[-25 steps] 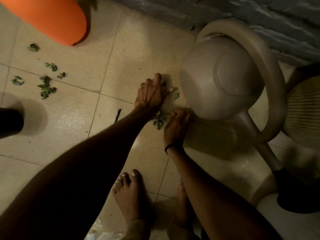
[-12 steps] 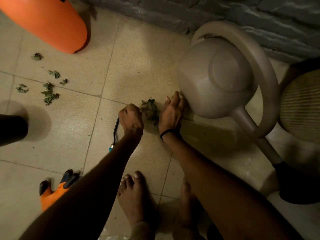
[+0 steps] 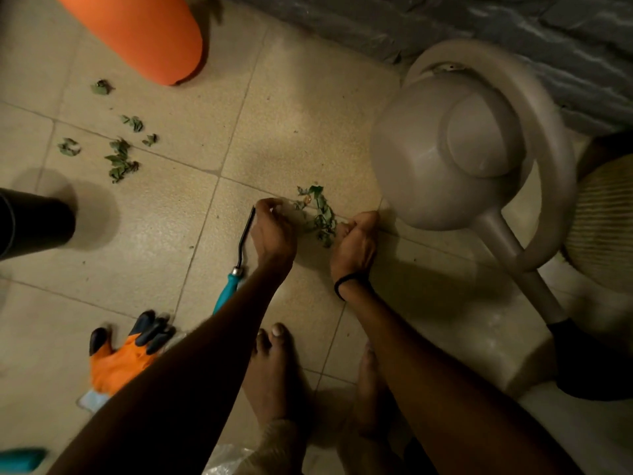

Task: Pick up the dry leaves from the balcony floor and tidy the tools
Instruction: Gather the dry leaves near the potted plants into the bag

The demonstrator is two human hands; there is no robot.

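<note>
On beige floor tiles [image 3: 308, 97] by a stone wall [image 3: 376, 25], our left hand [image 3: 272, 231] and right hand [image 3: 356, 245] (grip unclear) flank dry leaves [image 3: 320, 214].

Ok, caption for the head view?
Left hand and right hand gather a leaf pile by the watering can; tool, glove nearby.

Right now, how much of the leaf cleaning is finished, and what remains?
Done: some leaves lie in one leaf pile beside the watering can. In hand: left hand and right hand flank it, fingers curled; grip unclear. Left: scattered leaves, the teal-handled tool and orange glove lie on the floor.
</note>
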